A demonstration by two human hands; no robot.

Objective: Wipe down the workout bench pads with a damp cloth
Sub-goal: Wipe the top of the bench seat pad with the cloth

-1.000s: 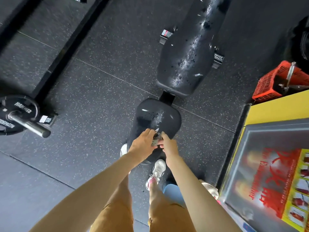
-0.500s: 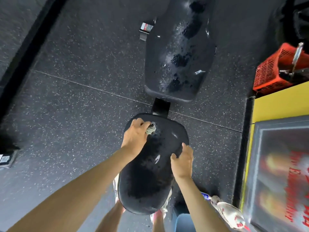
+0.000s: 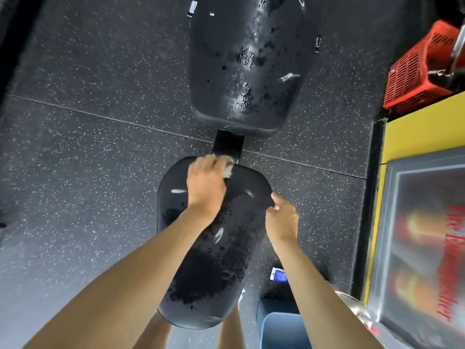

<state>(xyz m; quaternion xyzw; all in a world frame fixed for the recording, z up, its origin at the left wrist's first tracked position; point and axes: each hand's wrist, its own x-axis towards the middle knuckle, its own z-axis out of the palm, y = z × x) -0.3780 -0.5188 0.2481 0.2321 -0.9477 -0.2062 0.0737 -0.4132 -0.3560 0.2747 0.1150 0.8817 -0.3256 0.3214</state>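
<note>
Black seat pad [image 3: 208, 273] looks wet and partly wiped, so 1 of 2 pads is in work. The left hand [image 3: 205, 182] has its grip clamped on the cloth [image 3: 227, 170] at the far end, and the right hand [image 3: 281, 220] grips the pad's rim. The back pad [image 3: 241, 59] — spotted with droplets — seems not yet wiped.

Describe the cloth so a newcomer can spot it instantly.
The black bench lies mid-floor; take its nearer, smaller seat pad. At that pad's far end, the left hand grips the cloth: a small pale wad poking past the fingers, the only light fabric on the black padding.
</note>
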